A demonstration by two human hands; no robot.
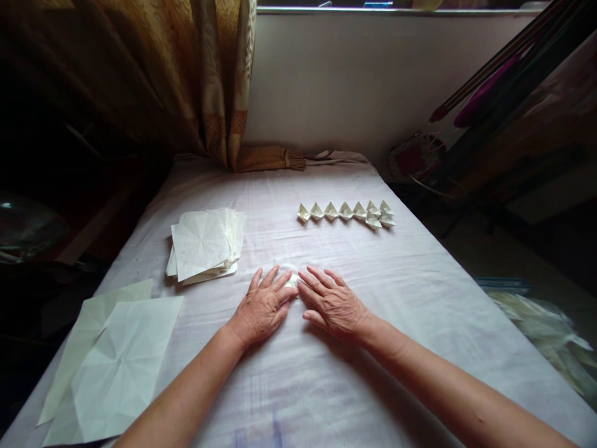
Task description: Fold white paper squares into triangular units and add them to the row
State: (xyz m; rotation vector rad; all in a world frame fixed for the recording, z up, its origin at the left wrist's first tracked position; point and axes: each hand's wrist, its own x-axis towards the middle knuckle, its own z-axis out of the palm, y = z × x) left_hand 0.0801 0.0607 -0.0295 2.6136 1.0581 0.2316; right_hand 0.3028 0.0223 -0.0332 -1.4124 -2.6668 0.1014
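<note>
On the white sheet [420, 323] in front of the person, both hands lie flat, palms down, side by side. The left hand [263, 306] and the right hand [334, 306] have their fingers stretched out and slightly spread, grasping nothing. Their fingertips meet over a small folded paper [291, 280] and press on it. Most of this paper is hidden under the fingers, so its shape cannot be told.

To the left of the hands, near them, sits a stack of creased paper squares [205, 244]. Two larger creased sheets [116, 367] lie overlapping at the near left corner. Beyond the hands, well apart from them, a row of small folded paper boats [346, 213] stands in a line, each touching the next. A brown curtain [219, 87] hangs at the far end.
</note>
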